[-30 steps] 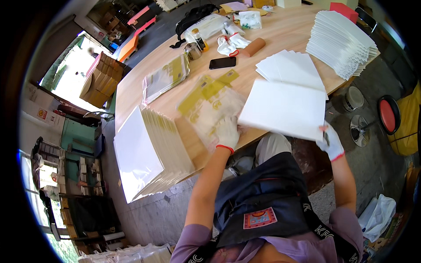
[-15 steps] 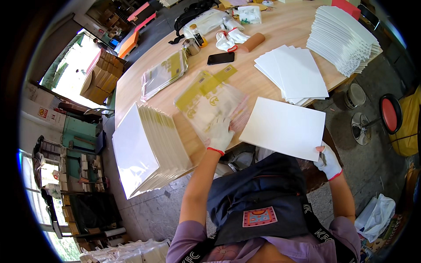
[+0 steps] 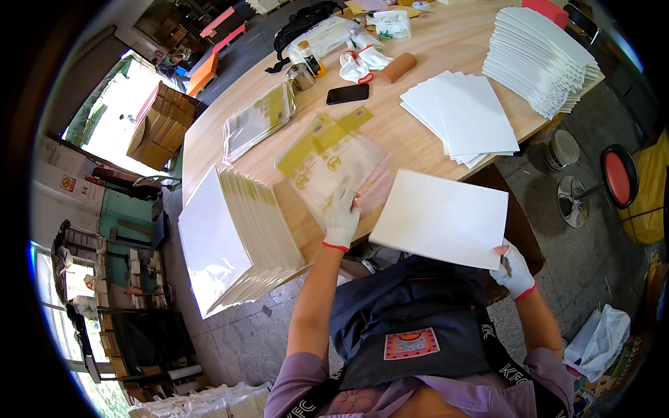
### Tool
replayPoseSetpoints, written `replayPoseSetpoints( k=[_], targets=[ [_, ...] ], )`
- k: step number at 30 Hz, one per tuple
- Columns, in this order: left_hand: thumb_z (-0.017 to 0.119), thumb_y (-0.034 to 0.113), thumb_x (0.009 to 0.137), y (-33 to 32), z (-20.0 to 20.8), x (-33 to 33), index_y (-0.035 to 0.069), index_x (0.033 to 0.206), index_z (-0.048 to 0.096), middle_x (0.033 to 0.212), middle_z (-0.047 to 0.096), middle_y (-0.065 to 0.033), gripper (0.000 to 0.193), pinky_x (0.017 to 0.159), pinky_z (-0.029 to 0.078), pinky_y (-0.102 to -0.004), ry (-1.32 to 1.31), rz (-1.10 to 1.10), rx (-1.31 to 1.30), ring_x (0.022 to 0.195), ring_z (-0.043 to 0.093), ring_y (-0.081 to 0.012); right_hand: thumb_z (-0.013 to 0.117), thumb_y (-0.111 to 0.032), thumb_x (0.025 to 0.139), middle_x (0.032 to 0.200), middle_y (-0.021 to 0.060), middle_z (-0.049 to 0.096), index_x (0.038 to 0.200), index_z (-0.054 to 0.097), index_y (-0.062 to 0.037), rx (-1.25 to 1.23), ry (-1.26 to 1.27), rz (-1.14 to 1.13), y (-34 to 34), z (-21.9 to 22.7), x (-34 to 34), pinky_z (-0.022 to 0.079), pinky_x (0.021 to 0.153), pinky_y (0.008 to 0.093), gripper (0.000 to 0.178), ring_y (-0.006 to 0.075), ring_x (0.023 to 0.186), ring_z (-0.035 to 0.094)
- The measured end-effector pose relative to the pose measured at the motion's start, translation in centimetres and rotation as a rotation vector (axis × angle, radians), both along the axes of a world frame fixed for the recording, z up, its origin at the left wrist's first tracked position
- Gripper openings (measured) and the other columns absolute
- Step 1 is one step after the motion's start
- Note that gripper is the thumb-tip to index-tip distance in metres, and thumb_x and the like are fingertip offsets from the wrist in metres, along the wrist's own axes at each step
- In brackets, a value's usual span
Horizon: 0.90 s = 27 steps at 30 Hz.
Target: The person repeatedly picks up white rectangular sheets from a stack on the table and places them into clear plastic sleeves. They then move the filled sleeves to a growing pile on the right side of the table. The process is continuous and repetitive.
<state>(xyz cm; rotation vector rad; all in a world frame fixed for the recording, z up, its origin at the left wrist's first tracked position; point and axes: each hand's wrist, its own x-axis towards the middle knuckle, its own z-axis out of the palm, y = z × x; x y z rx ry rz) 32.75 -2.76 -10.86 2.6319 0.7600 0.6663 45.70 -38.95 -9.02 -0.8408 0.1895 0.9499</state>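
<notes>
Right grip (image 3: 514,268): white glove with red cuff; grasping one white board (image 3: 440,219) at its near right corner, thumb on the upper face. Board roughly flat, slightly tilted, borne in front of the worker across the near edge of the surface (image 3: 390,115); whether it touches the wood cannot be told.

Left grip (image 3: 341,217): matching glove; resting on the near end of the clear sleeves (image 3: 331,164), which carry yellow-green print. Fingers curled at the plastic; whether pinching a layer or only pressing cannot be told. Board and left grip apart, side by side.

Stock, left: one tall leaning stack of sleeved boards (image 3: 216,240), glossy on top. Behind it, a flat bundle of sleeves (image 3: 259,120).

Stock, right: a small fanned set of loose boards (image 3: 472,115); farther back, a high stack of white boards (image 3: 535,63).

Sundries, far side: black phone (image 3: 348,93), brown roll (image 3: 398,69), spare gloves (image 3: 355,67), bottle (image 3: 311,59).

Step in hand, by judgement: bringing a single board up to the sleeves, not yet inserted. The next move would seem to call for the left grip to part the mouth of the top sleeve, and for the right to level the board and line its leading edge with that opening, corners clear of the film.
</notes>
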Motion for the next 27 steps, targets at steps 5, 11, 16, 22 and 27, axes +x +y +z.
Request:
replayPoseSetpoints(
  k=[5,11,16,22,27],
  targets=[
    [0.052,-0.005,0.071,0.4,-1.3,-0.5,0.009,0.095,0.060,0.080,0.053,-0.0100,0.029,0.057,0.043,-0.0338,-0.173,-0.211,-0.119,0.065,0.054,-0.0254,0.052,-0.012,0.080,0.081,0.0049,0.059,0.113,0.048,-0.0035,0.042,-0.054,0.105,0.3,-1.7,-1.5,0.033,0.034,0.0189,0.035,0.0078,0.045,0.049],
    [0.049,-0.009,0.069,-0.4,-0.7,-0.7,0.007,0.102,0.059,0.077,0.052,-0.0088,0.038,0.055,0.041,-0.0300,-0.163,-0.185,-0.238,0.064,0.050,-0.0197,0.053,-0.014,0.084,0.075,0.0033,0.056,0.108,0.048,-0.0084,0.028,-0.037,0.091,2.5,-1.5,-3.9,0.036,0.036,0.0215,0.025,0.0097,0.045,0.050],
    [0.049,-0.011,0.070,-1.5,-3.4,-1.5,0.004,0.110,0.055,0.094,0.057,-0.0097,0.043,0.060,0.043,-0.0277,-0.333,-0.123,-0.282,0.071,0.053,-0.0189,0.053,-0.015,0.086,0.073,0.0065,0.056,0.104,0.046,-0.0068,0.028,-0.061,0.108,3.5,-2.1,-5.7,0.037,0.036,0.0254,0.021,0.0139,0.045,0.051],
    [0.056,0.002,0.081,-7.6,-6.8,1.7,0.004,0.135,0.030,0.129,0.043,-0.0123,0.060,0.090,0.043,-0.0293,-1.081,0.150,-1.068,0.109,0.051,-0.0266,0.050,-0.016,0.089,0.071,0.0093,0.057,0.109,0.043,-0.0030,0.023,-0.143,0.156,4.5,0.2,-8.4,0.040,0.038,0.0256,0.025,0.0146,0.046,0.053],
    [0.051,0.009,0.084,-9.9,-11.0,3.7,0.003,0.129,0.037,0.123,0.048,-0.0123,0.047,0.089,0.044,-0.0323,-0.842,-0.146,-1.933,0.106,0.053,-0.0257,0.049,-0.016,0.090,0.077,0.0097,0.058,0.114,0.041,-0.0026,-0.048,-0.226,0.242,4.2,0.7,-9.6,0.044,0.040,0.0255,0.029,0.0146,0.048,0.055]
  ],
)
